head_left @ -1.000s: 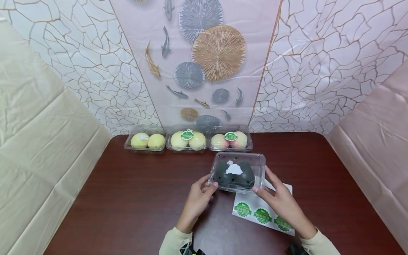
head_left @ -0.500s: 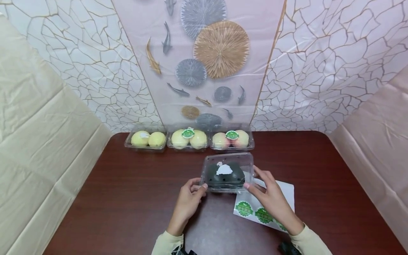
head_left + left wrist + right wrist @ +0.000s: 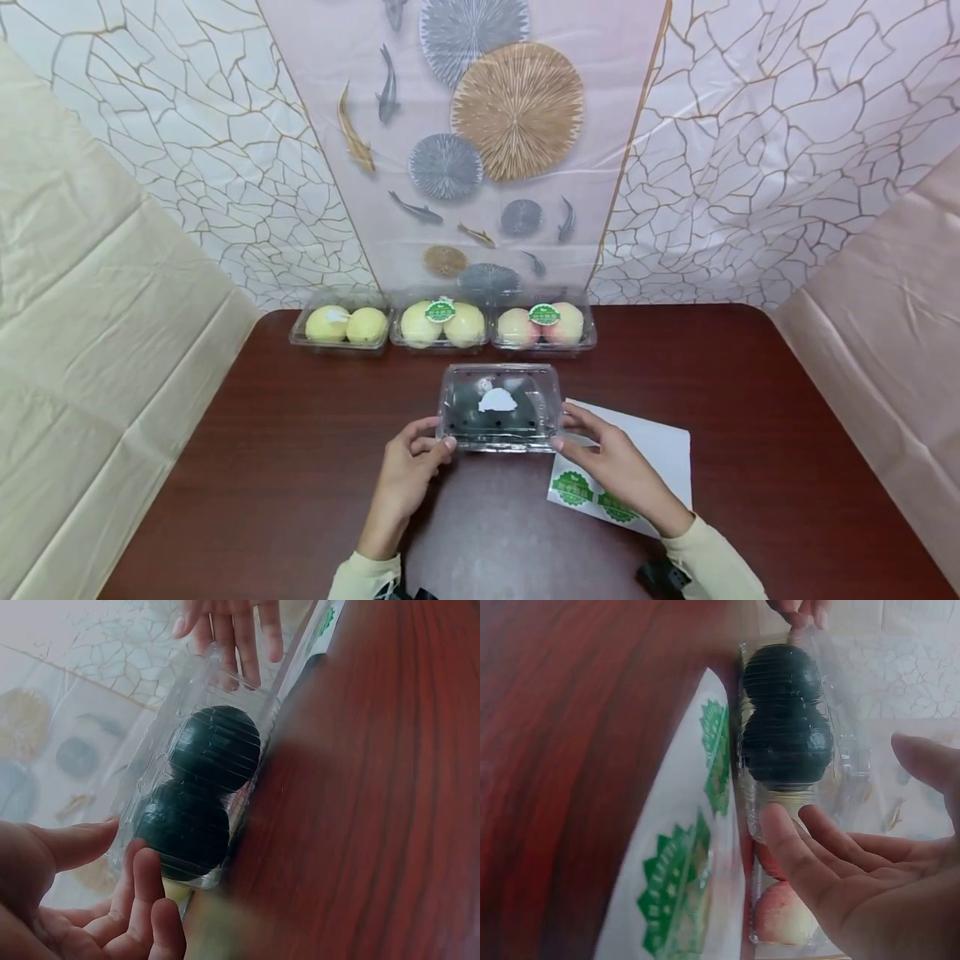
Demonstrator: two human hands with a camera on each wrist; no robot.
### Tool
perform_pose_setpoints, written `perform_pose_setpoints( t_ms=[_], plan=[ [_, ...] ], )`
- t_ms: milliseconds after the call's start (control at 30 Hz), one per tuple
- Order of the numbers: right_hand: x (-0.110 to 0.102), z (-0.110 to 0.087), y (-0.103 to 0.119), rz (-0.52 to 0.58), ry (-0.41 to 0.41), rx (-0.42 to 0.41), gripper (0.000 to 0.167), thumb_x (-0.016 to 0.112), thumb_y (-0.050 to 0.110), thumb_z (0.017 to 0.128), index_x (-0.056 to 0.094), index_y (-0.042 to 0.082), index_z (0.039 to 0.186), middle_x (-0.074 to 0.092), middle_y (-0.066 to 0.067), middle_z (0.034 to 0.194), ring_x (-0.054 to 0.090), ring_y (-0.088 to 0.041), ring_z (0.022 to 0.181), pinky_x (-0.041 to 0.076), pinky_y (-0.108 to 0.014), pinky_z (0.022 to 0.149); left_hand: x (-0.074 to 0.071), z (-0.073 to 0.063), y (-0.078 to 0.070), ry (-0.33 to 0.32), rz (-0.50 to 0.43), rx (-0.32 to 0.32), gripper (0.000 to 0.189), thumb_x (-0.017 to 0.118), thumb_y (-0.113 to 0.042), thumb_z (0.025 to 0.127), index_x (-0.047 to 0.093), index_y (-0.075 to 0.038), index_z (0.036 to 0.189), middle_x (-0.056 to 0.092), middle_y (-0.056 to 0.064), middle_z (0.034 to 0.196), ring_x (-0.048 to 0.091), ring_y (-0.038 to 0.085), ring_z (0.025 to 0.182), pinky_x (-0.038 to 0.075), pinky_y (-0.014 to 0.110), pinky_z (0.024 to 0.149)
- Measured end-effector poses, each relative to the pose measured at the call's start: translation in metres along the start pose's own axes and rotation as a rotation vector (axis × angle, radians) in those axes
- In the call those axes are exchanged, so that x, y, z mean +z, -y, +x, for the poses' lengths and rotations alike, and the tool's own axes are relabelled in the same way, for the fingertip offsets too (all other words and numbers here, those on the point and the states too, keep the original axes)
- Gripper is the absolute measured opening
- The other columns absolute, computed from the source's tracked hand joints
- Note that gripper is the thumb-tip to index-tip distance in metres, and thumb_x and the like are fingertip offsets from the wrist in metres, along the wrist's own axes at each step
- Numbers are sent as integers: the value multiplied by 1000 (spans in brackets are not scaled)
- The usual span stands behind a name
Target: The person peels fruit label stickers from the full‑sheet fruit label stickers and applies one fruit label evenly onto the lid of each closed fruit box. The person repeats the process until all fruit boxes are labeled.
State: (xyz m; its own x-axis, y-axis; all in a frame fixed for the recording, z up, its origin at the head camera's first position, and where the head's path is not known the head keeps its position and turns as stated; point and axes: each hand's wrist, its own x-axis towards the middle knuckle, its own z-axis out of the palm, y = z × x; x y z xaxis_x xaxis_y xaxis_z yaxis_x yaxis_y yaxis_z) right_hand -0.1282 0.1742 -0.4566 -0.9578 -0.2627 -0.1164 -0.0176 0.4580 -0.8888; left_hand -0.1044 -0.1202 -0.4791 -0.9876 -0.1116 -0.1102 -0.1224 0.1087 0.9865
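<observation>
A clear plastic clamshell box (image 3: 501,440) with two dark, round, blackish-green fruits (image 3: 216,748) in it stands near the middle of the table. Its lid carries a white, half-round patch (image 3: 497,401). My left hand (image 3: 405,471) holds the box's left end, thumb at the front corner and fingers at the side. At the right end my right hand (image 3: 611,462) holds it likewise, with the thumb tip at the front corner. Under my right wrist lies a white sheet of green round stickers (image 3: 573,488), partly covered by the hand and forearm.
Along the table's back edge stand three more clear boxes. The left box (image 3: 339,342) holds two yellow fruits, the middle box (image 3: 438,343) two pale yellow ones, the right box (image 3: 543,343) two pinkish ones. Patterned cloth hangs behind; pale cloth flanks both sides.
Both hands have carried the box with the dark fruits leftward, off the sticker sheet, and its slant has straightened. More of the sheet's white upper part shows now.
</observation>
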Motion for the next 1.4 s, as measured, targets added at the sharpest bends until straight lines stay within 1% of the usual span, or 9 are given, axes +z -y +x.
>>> perform_pose_setpoints(
  t_ms=[200,367,500,633,700,800,967,1133,1400],
  plan=[
    [-5,-2,-10,-112,-45,-47,60,70,24,104,49,-2,153,63,-22,142,61,-39,132,54,-53,104,-4,2,2,-6,-16,-3,45,76,-6,96,60,9,135,76,15,89,69,13,73,50,22,61],
    [-18,-17,-15,-457,-138,-71,57,78,25,97,59,-5,142,62,-26,137,59,-44,126,52,-61,100,-4,-1,2,-51,115,37,44,77,-10,96,62,5,134,77,16,97,72,19,83,52,24,68],
    [-32,-35,-19,-689,-203,56,59,81,34,94,63,-9,131,62,-29,122,59,-47,114,55,-64,82,4,-13,-7,-210,345,124,44,80,-18,94,63,-3,132,70,8,109,66,19,95,52,31,79],
    [-42,-49,-23,-742,-207,229,60,78,43,95,62,-9,121,60,-25,102,61,-40,92,55,-60,65,21,-31,-23,-319,441,245,25,82,-19,92,69,-14,112,64,-4,93,60,11,84,50,30,74],
    [-44,-52,-24,-745,-201,262,63,76,47,96,59,-9,118,57,-23,96,61,-38,85,54,-58,61,31,-39,-28,-271,494,301,14,82,-21,92,71,-21,100,61,-14,81,58,3,73,48,26,68],
    [-43,-58,-24,-774,-214,265,72,77,52,93,55,-11,118,53,-25,97,59,-40,84,52,-59,58,48,-46,-30,-69,572,340,6,80,-28,94,75,-25,93,61,-21,72,57,-4,64,48,24,62],
    [-24,-63,-22,-833,-196,145,73,85,48,87,58,-9,121,55,-28,104,58,-45,95,55,-60,66,76,-49,-19,210,611,285,35,78,-37,94,76,-9,116,73,-5,98,69,10,90,55,36,81],
    [-4,-66,-22,-848,-115,16,58,90,37,84,67,-1,120,60,-20,109,59,-38,98,55,-56,76,99,-48,-12,265,562,243,60,79,-36,93,65,2,138,69,9,117,66,28,110,54,47,94],
    [2,-74,-27,-892,-115,-23,51,91,30,83,68,2,118,60,-14,107,60,-34,95,54,-51,68,116,-51,-13,293,340,111,55,81,-32,92,65,-2,135,65,3,112,64,21,104,53,36,89]
  ],
)
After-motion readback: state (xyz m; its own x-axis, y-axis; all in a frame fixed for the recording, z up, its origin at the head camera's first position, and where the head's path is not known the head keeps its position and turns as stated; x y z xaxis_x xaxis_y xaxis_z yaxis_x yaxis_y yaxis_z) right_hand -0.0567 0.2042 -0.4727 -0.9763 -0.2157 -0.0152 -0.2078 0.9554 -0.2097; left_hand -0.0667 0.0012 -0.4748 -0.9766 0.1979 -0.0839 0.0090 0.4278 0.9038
